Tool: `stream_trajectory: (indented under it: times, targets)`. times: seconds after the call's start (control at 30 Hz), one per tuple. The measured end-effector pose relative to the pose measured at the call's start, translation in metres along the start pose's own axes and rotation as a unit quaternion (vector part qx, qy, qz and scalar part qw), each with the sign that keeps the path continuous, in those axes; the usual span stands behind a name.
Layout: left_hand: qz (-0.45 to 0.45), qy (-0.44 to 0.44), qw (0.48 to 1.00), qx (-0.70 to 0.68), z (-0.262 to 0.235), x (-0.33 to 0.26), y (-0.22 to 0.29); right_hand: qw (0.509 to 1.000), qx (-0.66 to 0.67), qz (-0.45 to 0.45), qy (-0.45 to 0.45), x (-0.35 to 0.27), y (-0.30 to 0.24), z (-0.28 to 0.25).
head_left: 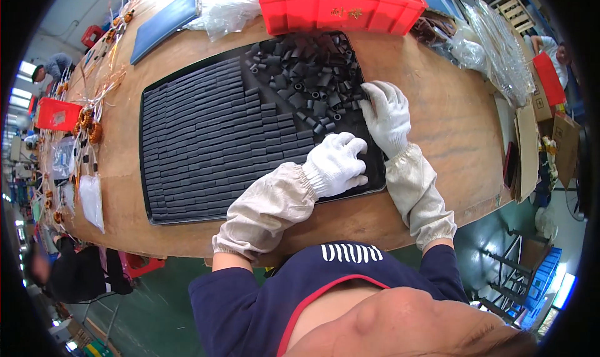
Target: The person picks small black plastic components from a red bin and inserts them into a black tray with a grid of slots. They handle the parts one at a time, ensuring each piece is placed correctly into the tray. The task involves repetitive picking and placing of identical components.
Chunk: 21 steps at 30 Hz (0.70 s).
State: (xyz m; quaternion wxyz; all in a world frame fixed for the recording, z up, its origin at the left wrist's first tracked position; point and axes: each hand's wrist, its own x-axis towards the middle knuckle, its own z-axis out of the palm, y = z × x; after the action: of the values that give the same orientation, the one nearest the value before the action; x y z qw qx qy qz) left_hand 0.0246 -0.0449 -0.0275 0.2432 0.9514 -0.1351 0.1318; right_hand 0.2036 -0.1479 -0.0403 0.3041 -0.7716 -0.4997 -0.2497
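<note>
A black tray lies on the table in front of me. Tight rows of short black tubes fill its left and lower part; loose black tubes are heaped at its upper right. Both hands wear white gloves and beige sleeve covers. Over the tray's lower right, beside the ends of the rows, my left hand has its fingers bent downward and closed; what is under the fingertips is hidden. At the tray's right rim, next to the loose tubes, my right hand is loosely curved, thumb and fingers apart.
A red bin of black pieces stands behind the tray. A blue folder and plastic bags lie far left. Wired copper coils and a red box line the left edge. Clear plastic wrapping and cardboard are on the right.
</note>
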Motion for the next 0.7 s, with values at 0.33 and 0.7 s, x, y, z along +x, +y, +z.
stream_trajectory:
  times: [0.33, 0.7]
  targets:
    - [-0.135, 0.192, 0.962, -0.138, -0.014, -0.002, -0.019, 0.967, 0.158, 0.198, 0.001, 0.034, 0.042, 0.044]
    - [-0.28, 0.132, 0.649, -0.695, -0.02, -0.007, -0.025, 0.778, 0.544, 0.209, -0.237, 0.023, -0.017, -0.039]
